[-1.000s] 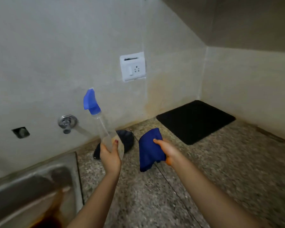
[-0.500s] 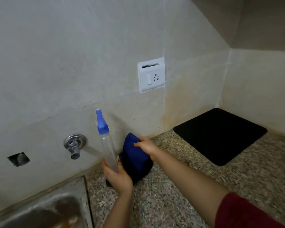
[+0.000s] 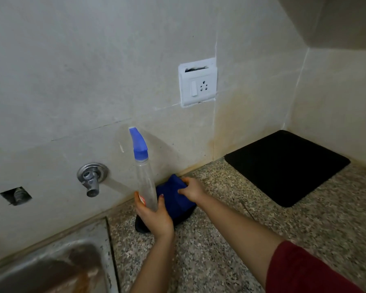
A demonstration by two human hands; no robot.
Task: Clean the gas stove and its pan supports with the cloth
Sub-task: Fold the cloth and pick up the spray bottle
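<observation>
Closest to me is the dark red sleeve (image 3: 304,271) on the right arm, and off on the left the corner of a steel sink (image 3: 40,267) with brown rusty staining in the basin. Both arms reach out over a speckled granite countertop (image 3: 241,240). The left hand (image 3: 154,218) has its fingers and thumb wrapped round the lower part of a clear spray bottle (image 3: 146,182), which stands pretty much upright. It has a blue trigger head and a bit of orange label showing by the thumb. Just right of it, the right hand (image 3: 191,190) sits on top of the blue cloth (image 3: 173,199), fingers curled down into it and gripping the fabric. The cloth is a deep royal blue, bunched into a soft lump with a few folds, and it sits at the back of the counter right by the wall. Something dark (image 3: 141,228) pokes out from under it below the left hand; honestly can't tell what it is. Further right on the counter, well apart from the hands, a black mat (image 3: 287,166) lies flat in the corner. On the wall behind are a chrome tap fitting (image 3: 92,178), a rough square hole (image 3: 15,195) to its left, and higher up a white switch-and-socket plate (image 3: 198,82) with yellowish staining on the tiles below it.
</observation>
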